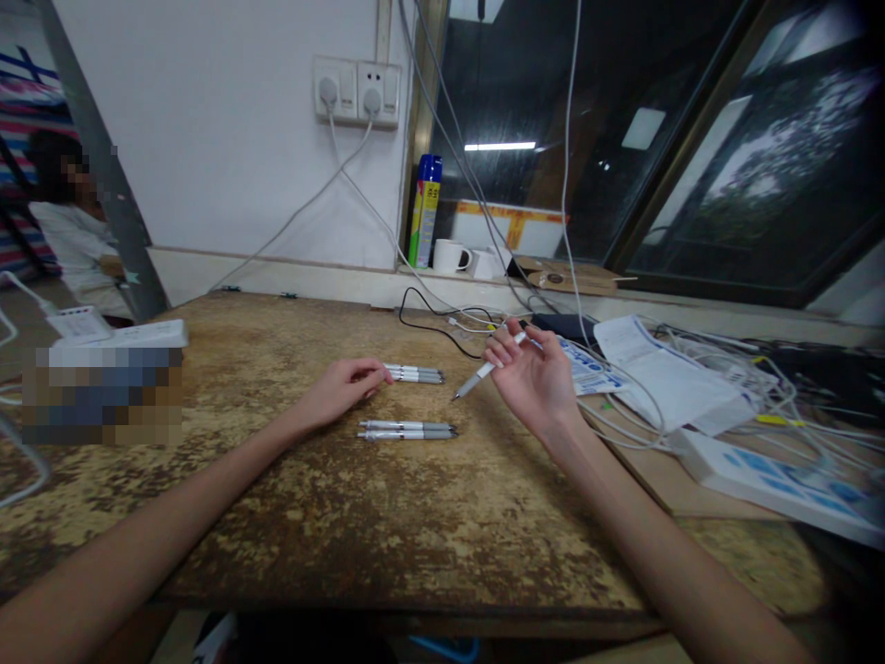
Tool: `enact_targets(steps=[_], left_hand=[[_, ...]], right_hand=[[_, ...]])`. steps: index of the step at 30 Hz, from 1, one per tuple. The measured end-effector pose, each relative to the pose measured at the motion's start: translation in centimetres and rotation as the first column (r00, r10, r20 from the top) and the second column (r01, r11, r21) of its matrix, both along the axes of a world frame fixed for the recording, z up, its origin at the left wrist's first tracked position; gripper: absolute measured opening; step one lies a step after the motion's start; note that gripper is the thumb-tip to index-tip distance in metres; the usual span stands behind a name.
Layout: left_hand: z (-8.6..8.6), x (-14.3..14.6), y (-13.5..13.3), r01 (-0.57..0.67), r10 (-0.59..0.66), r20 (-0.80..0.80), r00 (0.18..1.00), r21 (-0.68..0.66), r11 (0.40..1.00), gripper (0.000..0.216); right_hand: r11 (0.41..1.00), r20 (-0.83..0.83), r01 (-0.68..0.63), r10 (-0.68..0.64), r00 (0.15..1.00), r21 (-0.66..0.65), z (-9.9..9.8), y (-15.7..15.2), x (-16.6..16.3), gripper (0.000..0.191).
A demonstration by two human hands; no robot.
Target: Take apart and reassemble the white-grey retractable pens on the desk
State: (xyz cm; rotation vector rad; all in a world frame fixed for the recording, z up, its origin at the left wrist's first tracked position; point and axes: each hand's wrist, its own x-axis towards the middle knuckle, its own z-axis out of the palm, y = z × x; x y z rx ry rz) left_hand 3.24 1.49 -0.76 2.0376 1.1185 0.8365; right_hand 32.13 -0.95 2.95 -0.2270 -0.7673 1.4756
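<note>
My right hand (529,369) is raised a little above the worn wooden table (387,516), palm turned inward, and pinches a white pen (484,371) whose tip points down to the left. My left hand (342,387) lies on the table with curled fingers, the fingertips touching the near end of a small group of white pens (417,374). A second pair of white pens (407,430) lies side by side just in front of that hand.
Papers and blue-printed sheets (656,378) with tangled white cables cover the table's right side. A spray can (426,210) and white mugs (451,255) stand on the window ledge. A white power strip (76,321) sits far left. Another person (69,231) sits at the back left.
</note>
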Motion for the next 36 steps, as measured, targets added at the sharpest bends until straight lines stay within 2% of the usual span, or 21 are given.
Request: enact_targets(steps=[8,11,14,16,18,21,23,26,28,33,36], left_hand=[[0.1,0.1,-0.1,0.004,-0.004,0.008,1.0,0.003,1.0,0.034],[0.0,0.2,-0.1,0.026,-0.023,0.059,0.998,-0.045,0.999,0.035],[-0.2,0.3,0.1,0.058,-0.048,0.149,0.988,-0.067,0.996,0.035],[-0.2,0.4,0.1,0.092,-0.078,0.204,0.976,-0.058,0.994,0.033],[-0.1,0.6,-0.1,0.142,-0.118,0.258,0.959,-0.073,0.987,0.031],[0.2,1.2,-0.9,0.231,-0.192,0.296,0.936,-0.103,0.968,0.03],[0.3,1.6,-1.5,0.28,-0.241,0.287,0.927,-0.103,0.955,0.031],[0.3,2.1,-2.0,0.316,-0.286,0.248,0.926,-0.093,0.944,0.026],[0.3,2.1,-1.8,0.308,-0.285,0.209,0.935,-0.085,0.947,0.026],[0.8,0.4,-0.3,0.137,-0.129,0.129,0.983,-0.051,0.989,0.031],[1.4,-1.2,0.5,0.114,-0.112,0.06,0.992,-0.029,0.993,0.031]], right_hand=[[0.998,0.098,0.039,-0.044,0.994,0.05,0.0,-0.1,-0.1,0.009],[0.989,0.2,0.119,-0.134,0.971,0.082,0.0,-0.1,-0.5,0.015],[0.965,0.343,0.192,-0.243,0.907,0.176,-0.5,0.2,-1.0,0.018],[0.941,0.449,0.201,-0.309,0.838,0.272,-1.2,0.3,-1.3,0.01],[0.913,0.607,0.163,-0.374,0.701,0.374,-2.0,0.2,-1.6,0.01],[0.879,0.802,-0.047,-0.409,0.436,0.474,-3.1,-0.3,-2.2,0.012],[0.858,0.841,-0.139,-0.433,0.324,0.495,-3.6,-0.8,-2.6,0.014],[0.844,0.867,-0.244,-0.411,0.281,0.479,-3.8,-1.4,-3.2,0.012],[0.855,0.885,-0.261,-0.386,0.26,0.449,-3.7,-1.4,-3.3,0.014],[0.919,0.935,-0.173,-0.34,0.105,0.354,-3.5,-0.4,-1.8,0.025],[0.918,0.929,-0.149,-0.37,0.006,0.367,-3.7,0.5,-0.6,0.029]])
